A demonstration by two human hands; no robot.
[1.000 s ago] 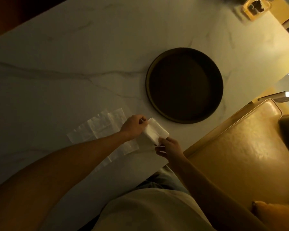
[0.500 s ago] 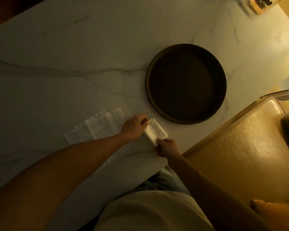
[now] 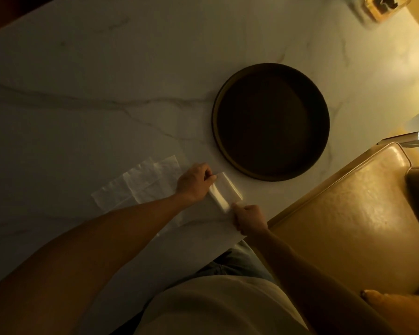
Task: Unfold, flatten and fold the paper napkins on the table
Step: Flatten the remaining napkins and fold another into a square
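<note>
A small folded white napkin (image 3: 225,192) lies on the marble table (image 3: 107,81) near its front edge. My left hand (image 3: 195,182) pinches the napkin's far left corner with curled fingers. My right hand (image 3: 249,218) pinches its near corner. A second napkin (image 3: 140,184), unfolded and creased, lies flat on the table to the left, partly under my left forearm.
A dark round tray (image 3: 271,122) sits just beyond and right of the napkin. A tan leather chair (image 3: 348,213) stands at the table's right edge. A small glass holder (image 3: 385,6) is at the far right corner.
The folded napkin has been flattened into a narrower strip and lowered onto the table. Both hands stayed at its two ends, moving slightly closer to the table.
</note>
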